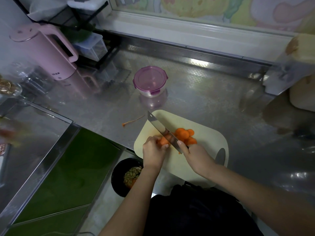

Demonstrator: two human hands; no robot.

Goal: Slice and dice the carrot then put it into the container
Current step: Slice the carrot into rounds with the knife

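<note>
Both forearms are bare along their whole visible length, and the left hand (153,155) and right hand (196,156) are bare too. A black garment (201,217) covers the torso, with a fold or strap at its upper edge, too dim to tell which.

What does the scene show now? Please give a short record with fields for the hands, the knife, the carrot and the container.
left hand: holds the uncut carrot piece on the cutting board
right hand: grips the knife, blade down at the carrot piece
carrot slices: round, piled on the board to the right of the blade
container: on the steel counter beyond the board, purple lid on
carrot scrap: thin tail on the counter, left of the board
</note>
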